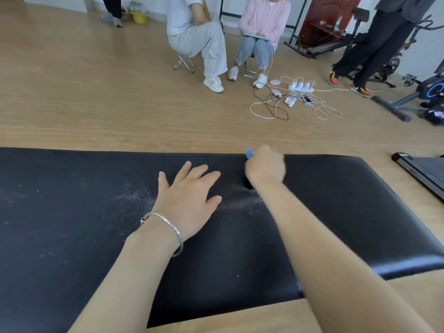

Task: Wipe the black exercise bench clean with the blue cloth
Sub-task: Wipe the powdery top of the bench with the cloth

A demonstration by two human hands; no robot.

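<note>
Desk (72,236): black padded top, long axis running left to right across the view. Rounded right end in sight, left end out of frame.

Blue cloth (249,152): at the far edge of the desk, right of centre. Only a small tuft shows past the knuckles; the remainder is hidden inside the grip.

Right hand (264,168): blurred, at the far edge, fingers curled round the blue cloth. Grip narrow and full. Whether the cloth presses on the pad or hangs just over it cannot be told.

Left hand (186,200): flat on the desk, fingers straight and spread, holding nothing. Lies left of the right hand and nearer, apart from it. Bracelet (165,228) on the wrist.

White dust (137,195): speckled band along the long axis. One patch lies left of the left hand, a second between its thumb and the right forearm, with scattered flecks farther left.

Relation governing the coming move: the dust lies nearer than the cloth and mostly to its left. The wipe, as judged, calls for a pull from the far edge toward the near side, then strokes leftward along the long axis. The right hand is placed for this. The left hand sits within the band and would likely need lifting to let the cloth pass.

Progress, as judged: early. The right end looks clean and most of the dust is not yet cleared.
</note>
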